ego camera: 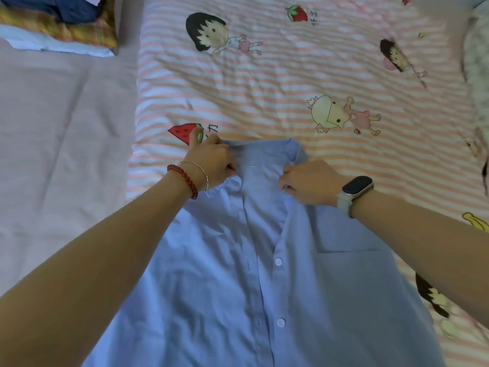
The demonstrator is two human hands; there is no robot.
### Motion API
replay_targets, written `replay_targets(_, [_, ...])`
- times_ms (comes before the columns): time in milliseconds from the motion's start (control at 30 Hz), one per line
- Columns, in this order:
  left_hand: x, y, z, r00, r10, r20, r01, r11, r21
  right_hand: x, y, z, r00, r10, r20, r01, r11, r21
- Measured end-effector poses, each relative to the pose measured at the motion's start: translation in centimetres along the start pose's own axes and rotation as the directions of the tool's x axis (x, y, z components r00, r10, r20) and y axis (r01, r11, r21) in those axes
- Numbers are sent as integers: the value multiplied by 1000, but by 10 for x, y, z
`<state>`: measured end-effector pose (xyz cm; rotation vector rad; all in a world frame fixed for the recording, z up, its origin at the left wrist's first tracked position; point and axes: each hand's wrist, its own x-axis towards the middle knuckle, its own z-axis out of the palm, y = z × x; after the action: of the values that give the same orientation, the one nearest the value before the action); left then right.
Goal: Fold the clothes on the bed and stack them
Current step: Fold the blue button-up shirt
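Note:
A light blue button-up shirt lies front up on the striped cartoon quilt, collar pointing away from me. My left hand, with a red bead bracelet at the wrist, pinches the left side of the collar. My right hand, with a smartwatch on the wrist, pinches the right collar edge beside the placket. White buttons run down the middle and a chest pocket shows on the right.
A stack of folded clothes sits at the far left on the plain pink sheet. A pale patterned fabric lies along the right edge. The quilt beyond the collar is bare.

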<state>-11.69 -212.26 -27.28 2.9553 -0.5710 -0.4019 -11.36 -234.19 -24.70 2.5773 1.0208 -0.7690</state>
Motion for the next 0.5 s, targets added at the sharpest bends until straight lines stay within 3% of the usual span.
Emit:
replay_targets(67, [4,-3,-2,996,-8,-83,-3,991,-132,0,-1,-1,965,105,-238,-15,936,352])
replay_targets(100, [4,-4,-2,988,-30,-152,-1,980,-198,-1,-2,-2,911,171,-376,47,861,507])
replay_targets(167, [3,-2,-1,944,-86,-318,-1,965,-263,3,-5,-3,788,287,-544,147,770,621])
replay_targets(233, [3,3,3,912,-147,-384,37,959,-280,16,-12,2,781,371,-503,101,719,688])
replay_targets(300, [4,10,10,936,-184,-301,100,957,-273,29,-19,10,872,392,-293,-30,641,767])
replay_targets(367, [4,15,17,946,-204,-254,130,951,-281,33,-25,17,917,372,-145,-79,524,848])
replay_targets(433, [3,16,21,931,-213,-297,124,948,-292,27,-30,21,906,391,-163,-3,392,920])
replay_targets(500, [1,16,22,904,-205,-375,93,951,-295,12,-37,25,864,417,-282,109,391,914])
